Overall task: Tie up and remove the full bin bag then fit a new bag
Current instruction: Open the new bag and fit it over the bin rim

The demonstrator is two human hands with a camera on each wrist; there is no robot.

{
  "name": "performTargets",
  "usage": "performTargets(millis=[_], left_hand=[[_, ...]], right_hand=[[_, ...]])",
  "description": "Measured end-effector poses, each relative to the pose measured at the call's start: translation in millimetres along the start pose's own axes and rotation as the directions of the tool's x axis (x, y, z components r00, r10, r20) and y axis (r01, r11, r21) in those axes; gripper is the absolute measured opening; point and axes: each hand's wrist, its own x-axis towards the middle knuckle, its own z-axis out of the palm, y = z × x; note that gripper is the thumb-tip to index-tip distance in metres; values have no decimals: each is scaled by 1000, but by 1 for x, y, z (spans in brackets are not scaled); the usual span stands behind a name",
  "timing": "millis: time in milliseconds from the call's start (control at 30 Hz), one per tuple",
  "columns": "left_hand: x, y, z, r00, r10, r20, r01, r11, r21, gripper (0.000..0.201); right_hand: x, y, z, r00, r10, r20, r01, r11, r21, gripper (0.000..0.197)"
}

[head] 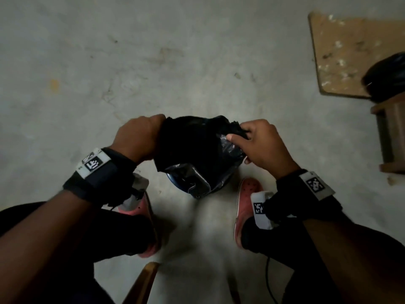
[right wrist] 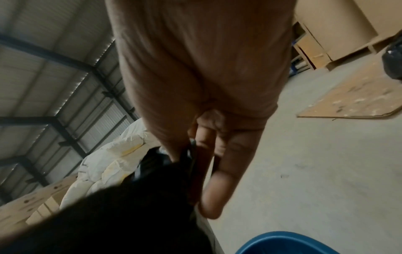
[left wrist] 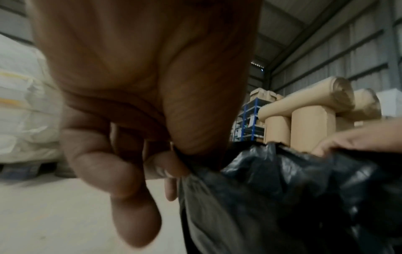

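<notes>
A black bin bag (head: 192, 145) is held up between my hands above a blue bin (head: 175, 183) that stands on the floor between my feet. My left hand (head: 140, 137) pinches the bag's left edge between thumb and fingers, as the left wrist view shows at the bag (left wrist: 282, 197) and hand (left wrist: 165, 163). My right hand (head: 252, 141) grips the bunched right edge. In the right wrist view the bag (right wrist: 141, 214) hangs from the right hand (right wrist: 195, 151), and the bin's blue rim (right wrist: 282, 240) shows below. The bin's inside is hidden by the bag.
A second, filled black bag (head: 388, 73) sits on a wooden stool (head: 390, 137) at the right. A cardboard sheet (head: 346, 53) lies on the concrete floor behind it. My pink shoes (head: 247, 205) flank the bin. A wooden chair edge (head: 144, 281) is below. Cardboard rolls (left wrist: 304, 116) stand far off.
</notes>
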Motion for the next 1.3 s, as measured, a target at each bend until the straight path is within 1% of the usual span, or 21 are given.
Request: performTargets(millis=[67,100,200,300,367,400,433,467,533,633,733,800,833,867,933,1000,1033,1067,1100,1233,1300], left_hand=[[-4,-4,-6,997,-9,-79,13,999,45,34],[-5,-7,-7,995,-22,-95,29,997,70,34],[-6,-18,-8,993,-61,-96,73,989,126,41],[0,-18,-11,992,-30,-126,30,1000,-5,55],[5,-7,-13,987,11,-159,-28,994,-101,64],[8,0,-12,982,47,-183,-72,989,-131,60],[11,7,-10,978,95,-185,-127,978,-168,52],[13,13,-8,976,150,-156,-183,958,-221,43],[18,21,1,964,259,-60,-264,916,-303,34],[25,22,16,920,384,74,-341,880,-331,39],[28,19,22,856,479,195,-359,822,-443,38],[28,17,25,817,525,239,-368,793,-485,25],[27,15,26,809,534,245,-387,798,-462,16],[27,12,26,805,533,259,-405,814,-417,10],[27,7,24,789,505,351,-406,856,-319,9],[28,1,21,756,419,503,-393,905,-162,4],[28,-3,21,732,367,574,-407,911,-64,4],[28,-7,21,715,315,624,-416,909,18,7],[27,-11,21,709,279,648,-421,904,72,8],[27,-17,22,755,128,643,-367,895,254,14],[25,-22,25,766,51,641,-336,881,332,18]], right_hand=[[-5,-5,-1,997,35,68,-43,992,122,11],[-6,-6,-2,993,38,114,-57,984,168,9],[-4,-9,-7,975,26,219,-71,977,200,22],[5,-11,-7,965,47,258,-102,973,205,33],[14,-9,-2,965,53,257,-98,981,165,35],[19,-8,1,965,50,258,-89,986,143,34],[25,-6,5,964,50,261,-85,988,127,32],[29,-5,9,962,52,266,-86,989,117,30],[35,-2,13,960,62,271,-95,989,111,27],[40,6,12,958,84,273,-116,988,106,24],[41,14,7,962,100,253,-133,984,115,18],[41,20,4,969,101,225,-135,981,141,14],[41,22,2,973,98,206,-132,979,157,13],[41,24,0,977,97,189,-131,976,176,14],[40,27,-4,983,97,156,-128,970,206,18],[39,29,-7,986,99,135,-128,964,234,20],[39,29,-9,986,104,134,-135,959,250,20],[38,30,-10,983,111,144,-147,952,267,20],[37,30,-11,979,118,165,-162,944,287,20],[35,29,-7,952,154,265,-239,912,332,16],[36,29,-6,952,185,246,-261,908,327,14]])
